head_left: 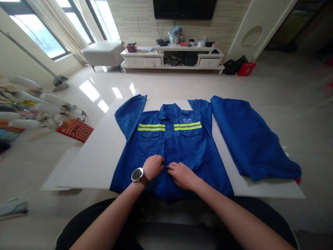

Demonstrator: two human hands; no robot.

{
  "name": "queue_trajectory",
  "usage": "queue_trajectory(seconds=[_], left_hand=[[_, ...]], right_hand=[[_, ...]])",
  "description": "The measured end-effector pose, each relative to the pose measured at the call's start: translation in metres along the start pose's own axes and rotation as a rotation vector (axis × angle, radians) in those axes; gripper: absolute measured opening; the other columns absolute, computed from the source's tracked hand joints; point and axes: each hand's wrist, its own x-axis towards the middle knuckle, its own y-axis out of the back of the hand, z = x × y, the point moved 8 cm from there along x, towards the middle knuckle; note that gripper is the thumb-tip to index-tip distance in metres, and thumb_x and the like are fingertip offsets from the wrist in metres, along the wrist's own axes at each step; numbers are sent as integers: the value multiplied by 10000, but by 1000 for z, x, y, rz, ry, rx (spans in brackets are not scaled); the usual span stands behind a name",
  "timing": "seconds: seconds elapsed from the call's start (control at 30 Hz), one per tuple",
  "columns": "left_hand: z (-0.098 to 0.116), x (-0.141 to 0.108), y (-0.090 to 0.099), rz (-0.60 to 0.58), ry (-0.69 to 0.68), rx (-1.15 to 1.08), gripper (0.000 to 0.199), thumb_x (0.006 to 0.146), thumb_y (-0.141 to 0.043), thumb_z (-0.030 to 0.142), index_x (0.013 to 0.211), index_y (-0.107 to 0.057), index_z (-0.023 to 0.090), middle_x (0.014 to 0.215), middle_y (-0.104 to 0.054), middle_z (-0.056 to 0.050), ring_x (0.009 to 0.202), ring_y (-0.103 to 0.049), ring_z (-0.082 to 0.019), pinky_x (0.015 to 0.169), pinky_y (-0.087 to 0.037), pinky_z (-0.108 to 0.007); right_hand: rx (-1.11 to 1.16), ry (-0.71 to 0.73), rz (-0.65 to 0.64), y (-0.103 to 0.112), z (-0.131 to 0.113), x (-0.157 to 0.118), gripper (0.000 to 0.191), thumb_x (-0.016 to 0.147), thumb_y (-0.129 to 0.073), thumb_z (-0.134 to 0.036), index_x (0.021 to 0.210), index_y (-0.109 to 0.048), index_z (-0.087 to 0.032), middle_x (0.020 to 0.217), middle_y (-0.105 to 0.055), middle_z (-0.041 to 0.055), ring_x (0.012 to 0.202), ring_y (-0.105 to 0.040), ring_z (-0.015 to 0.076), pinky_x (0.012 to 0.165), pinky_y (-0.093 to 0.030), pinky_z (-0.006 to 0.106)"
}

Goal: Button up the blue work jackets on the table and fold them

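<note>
A blue work jacket with yellow-and-grey reflective strips lies front side up on a white table, its collar pointing away from me. Its sleeves reach up and outward on both sides. My left hand, with a watch on the wrist, has its fingers curled at the front opening, below the chest pocket. Just across the opening, my right hand grips the other front edge with bent fingers. The fingertips of both hands are partly hidden against the cloth.
Folded blue cloth, likely another garment, lies on the table's right side, partly over its edge. A red patterned bag stands beside the table on the left. Farther off are a low white cabinet and a grey ottoman.
</note>
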Motion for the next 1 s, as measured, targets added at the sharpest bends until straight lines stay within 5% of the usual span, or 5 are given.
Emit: queue_trajectory(seconds=[0.4,0.57,0.7,0.87,1.0], left_hand=[[-18,20,12,-34,38,-100,374,878,-571,234,1246,-639,229,1091,-727,-94,1044,-682,-263,880,-516,-335],[-13,11,8,25,-57,-88,654,880,-602,247,1511,-430,240,1460,-531,-116,1305,-539,-268,1067,-469,-381],[-2,5,-13,-107,-87,-41,735,867,-654,308,1547,-376,336,1672,-262,-40,1516,-262,-348,1154,-383,-561],[11,9,-13,-63,-110,-28,561,906,-600,323,1457,-494,313,1628,-364,-53,1490,-319,-356,1121,-402,-605],[7,17,-10,-13,-79,-40,555,906,-579,276,1452,-483,252,1659,-291,-83,1524,-259,-330,1164,-369,-578]], right_hand=[[-91,-13,-12,8,4,24,207,878,-533,-167,1045,-648,-205,1105,-619,86,1026,-506,238,815,-380,367],[-107,-103,268,41,12,11,74,751,-566,-139,782,-603,-196,881,-573,76,897,-475,230,754,-354,356],[-67,-91,442,55,14,-8,130,690,-526,-90,732,-576,-202,802,-522,60,835,-451,221,733,-353,345],[-3,46,385,50,3,-10,293,764,-543,-124,1021,-669,-186,1073,-611,105,956,-511,239,836,-399,376],[86,-118,356,52,20,-2,388,918,-504,-205,1296,-592,-190,1306,-595,125,1164,-535,247,962,-414,392]])
